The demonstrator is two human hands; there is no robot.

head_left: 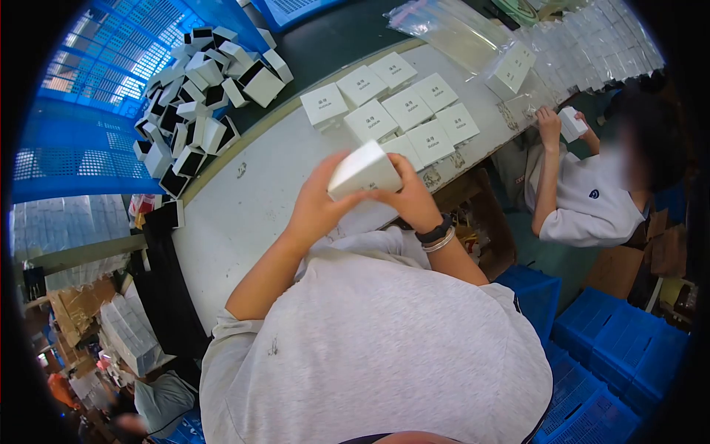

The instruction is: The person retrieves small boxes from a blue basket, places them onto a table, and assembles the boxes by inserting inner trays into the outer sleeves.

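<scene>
Between my two hands, raised over the near edge of the white table (244,214), is a small white box (364,172). My left hand (319,194) grips its left side, and my right hand (414,194) grips its right side, with the thumbs along the near face. Beyond it, several closed white boxes (405,109) with dark print lie in rows on the table. To the left, a heap of white box parts with dark insides (194,96) is piled by a blue plastic crate (103,140).
At right, a person (592,185) holds another white box (572,123). Clear plastic bags (451,33) lie at the far side, near many wrapped clear packs (599,44). Blue crates (621,333) stand on the floor at lower right, and a cardboard box (484,222) sits below the table edge.
</scene>
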